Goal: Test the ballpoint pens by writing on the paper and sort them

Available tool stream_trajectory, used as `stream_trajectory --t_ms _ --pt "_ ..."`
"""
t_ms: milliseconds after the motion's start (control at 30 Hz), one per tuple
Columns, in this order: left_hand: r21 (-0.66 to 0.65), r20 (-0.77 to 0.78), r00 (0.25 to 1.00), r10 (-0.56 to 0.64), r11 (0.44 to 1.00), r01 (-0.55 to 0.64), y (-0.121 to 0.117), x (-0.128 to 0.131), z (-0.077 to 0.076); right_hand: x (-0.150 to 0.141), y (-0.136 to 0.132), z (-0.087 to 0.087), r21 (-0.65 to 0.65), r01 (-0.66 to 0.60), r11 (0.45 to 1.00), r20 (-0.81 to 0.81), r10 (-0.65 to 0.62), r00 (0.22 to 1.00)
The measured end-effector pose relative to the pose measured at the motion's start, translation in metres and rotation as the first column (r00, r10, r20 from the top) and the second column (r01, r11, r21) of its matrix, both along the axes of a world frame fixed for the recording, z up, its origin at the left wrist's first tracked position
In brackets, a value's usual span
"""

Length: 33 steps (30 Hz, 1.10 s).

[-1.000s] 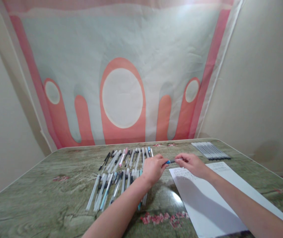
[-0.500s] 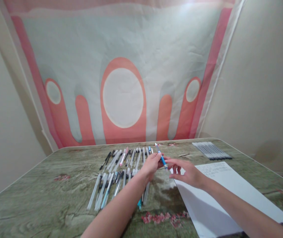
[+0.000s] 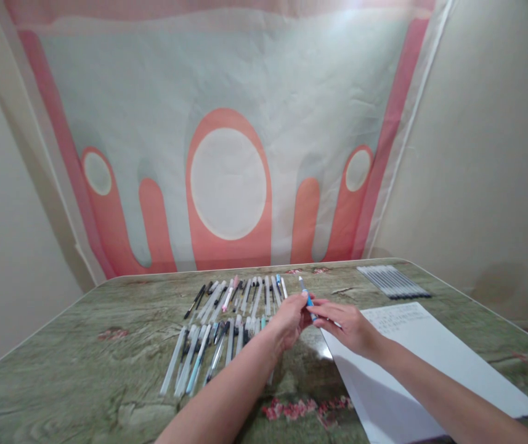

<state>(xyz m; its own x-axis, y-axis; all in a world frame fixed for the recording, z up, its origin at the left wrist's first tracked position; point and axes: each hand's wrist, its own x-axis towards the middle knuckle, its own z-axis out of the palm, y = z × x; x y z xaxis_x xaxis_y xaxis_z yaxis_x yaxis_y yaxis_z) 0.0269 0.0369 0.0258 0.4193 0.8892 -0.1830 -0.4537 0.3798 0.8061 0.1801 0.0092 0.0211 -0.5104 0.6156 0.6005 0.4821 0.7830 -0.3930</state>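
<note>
The left hand [image 3: 289, 322] and right hand [image 3: 355, 328] both have fingers grasping the blue pen [image 3: 309, 301], which slants between them, near the paper [image 3: 400, 376]. Light grips, aligned along the barrel, would steady it best.

Writing [image 3: 395, 324] on paper [image 3: 439, 345] too small to read; paper's near end cut off, middle under right forearm [image 3: 434, 382]. Left of paper: blue pen [image 3: 310, 301] part-hidden by fingers [image 3: 331, 309], near pen row [image 3: 196, 361] part-hidden by left forearm [image 3: 236, 388].
</note>
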Motion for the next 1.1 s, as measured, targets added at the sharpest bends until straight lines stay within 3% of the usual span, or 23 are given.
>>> stream_trajectory --t_ms 267,367,500,600,700,800,867,900,967,1033,1100 --pt "0.010 0.056 0.998 0.007 1.000 -0.008 -0.004 0.003 0.007 0.004 0.000 0.005 0.069 -0.011 0.998 0.067 0.007 0.998" --pt "0.046 0.069 0.997 -0.046 0.998 0.043 -0.009 0.006 0.008 0.008 0.004 0.003 0.095 0.045 0.994 0.100 -0.054 0.993" --pt "0.139 -0.012 0.994 -0.108 0.984 0.109 -0.018 0.014 0.007 0.014 0.005 0.004 0.142 0.151 0.978 0.063 -0.161 0.985" --pt "0.284 -0.143 0.984 -0.105 0.948 0.143 -0.026 0.018 0.007 0.023 0.006 0.017 0.149 0.198 0.969 -0.053 -0.192 0.980" --pt "0.493 -0.443 0.895 -0.049 0.821 0.289 -0.040 0.019 0.004 0.038 0.011 0.036 0.044 0.293 0.955 -0.306 -0.266 0.914" --pt "0.595 -0.746 0.659 0.099 0.544 0.592 -0.056 0.020 -0.006 0.061 0.020 0.042 -0.175 0.356 0.918 -0.443 -0.396 0.804" --pt "0.560 -0.828 0.514 0.223 0.366 0.743 -0.066 0.023 -0.015 0.081 0.024 0.031 -0.331 0.322 0.887 -0.455 -0.449 0.769" --pt "0.539 -0.839 0.467 0.278 0.311 0.783 -0.070 0.024 -0.020 0.092 0.025 0.021 -0.415 0.289 0.862 -0.465 -0.475 0.747" --pt "0.502 -0.843 0.403 0.355 0.255 0.826 -0.075 0.027 -0.029 0.114 0.023 -0.004 -0.596 0.204 0.776 -0.487 -0.552 0.677" --pt "0.470 -0.848 0.358 0.391 0.241 0.849 -0.076 0.030 -0.034 0.136 0.017 -0.029 -0.741 0.085 0.667 -0.448 -0.583 0.678" --pt "0.448 -0.852 0.332 0.406 0.235 0.862 -0.075 0.031 -0.037 0.155 0.009 -0.048 -0.803 0.023 0.595 -0.411 -0.581 0.703"
